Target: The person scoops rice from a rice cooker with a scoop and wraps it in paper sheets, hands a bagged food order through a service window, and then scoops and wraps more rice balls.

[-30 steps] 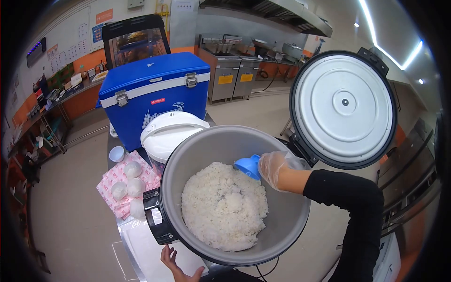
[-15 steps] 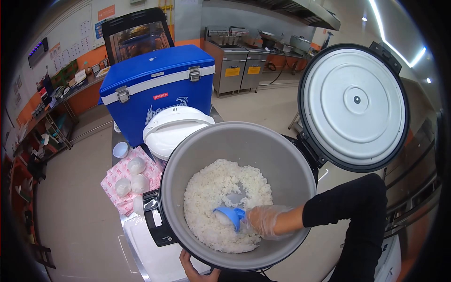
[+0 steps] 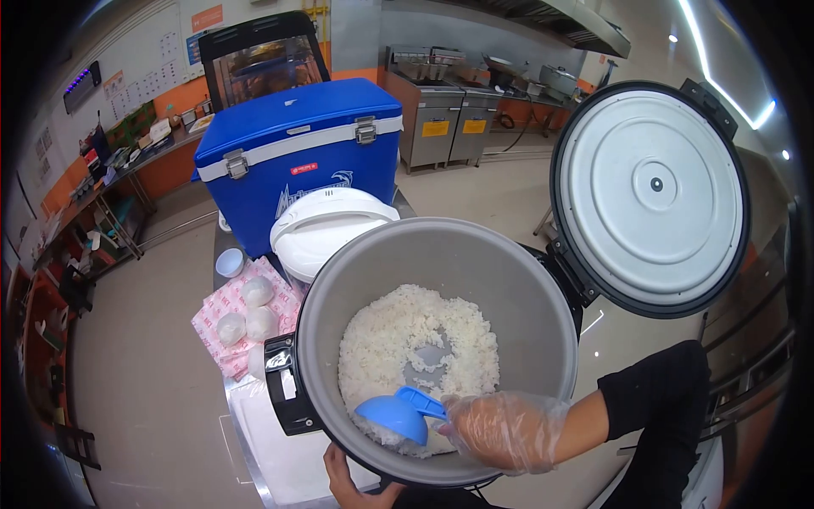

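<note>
The scoop (image 3: 390,416) is at the lower centre of the frame, inside the cooker (image 3: 449,242), its rounded back toward you and its rim down at the rice (image 3: 381,339). How much it carries is hidden. Your right hand (image 3: 492,428), in a clear glove, has its grip closed on the scoop's handle; held by that end, the scoop lets your fingers stay beside the rice, and the glove presumably keeps things clean. A gap right of the rice's middle bares the pot's floor.

Your left hand (image 3: 354,488), bare, is at the bottom edge, thumb apart from fingers, by the cooker's lower rim. It may be steadying the pot, but you cannot tell whether its grip holds anything.

The lid (image 3: 653,199) stands swung back at upper right, leaving the mouth free to reach into. Left of the cooker, pale balls (image 3: 257,291) sit on pink paper (image 3: 219,307), likely to keep them off the desk (image 3: 404,204). A cup (image 3: 229,262), a white tub (image 3: 326,233) and a blue cooler (image 3: 297,136) stand beyond.
</note>
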A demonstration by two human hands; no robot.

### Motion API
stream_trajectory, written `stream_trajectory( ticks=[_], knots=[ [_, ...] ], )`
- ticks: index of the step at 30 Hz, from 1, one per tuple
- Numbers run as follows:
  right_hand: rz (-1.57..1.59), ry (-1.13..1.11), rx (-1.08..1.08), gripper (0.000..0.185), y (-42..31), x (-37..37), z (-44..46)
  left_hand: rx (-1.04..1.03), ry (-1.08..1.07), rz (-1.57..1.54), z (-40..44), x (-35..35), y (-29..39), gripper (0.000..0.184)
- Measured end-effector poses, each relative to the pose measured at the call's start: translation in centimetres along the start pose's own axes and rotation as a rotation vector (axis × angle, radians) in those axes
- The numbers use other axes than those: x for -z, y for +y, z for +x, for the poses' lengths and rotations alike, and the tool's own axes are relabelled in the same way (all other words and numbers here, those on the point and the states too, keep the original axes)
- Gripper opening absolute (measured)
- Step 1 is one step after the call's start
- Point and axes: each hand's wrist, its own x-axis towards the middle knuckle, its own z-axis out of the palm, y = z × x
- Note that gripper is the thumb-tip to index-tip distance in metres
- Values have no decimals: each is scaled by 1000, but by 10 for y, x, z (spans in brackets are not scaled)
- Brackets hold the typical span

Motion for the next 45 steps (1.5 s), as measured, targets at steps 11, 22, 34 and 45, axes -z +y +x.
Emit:
stream_trajectory(
  ticks=[11, 22, 34, 45],
  knots=[
    [29, 152, 172, 30, -6, -12, 5, 28, -80, 112, 1, 7, 7, 74],
    [-373, 239, -23, 35, -6, -14, -7, -101, -21, 32, -6, 6, 16, 106],
    [-51, 49, -35, 40, -25, 29, -53, -141, 39, 52, 0, 9, 26, 99],
    [484, -7, -195, 62, 11, -6, 0, -252, -10, 52, 2, 21, 10, 89]
  ],
)
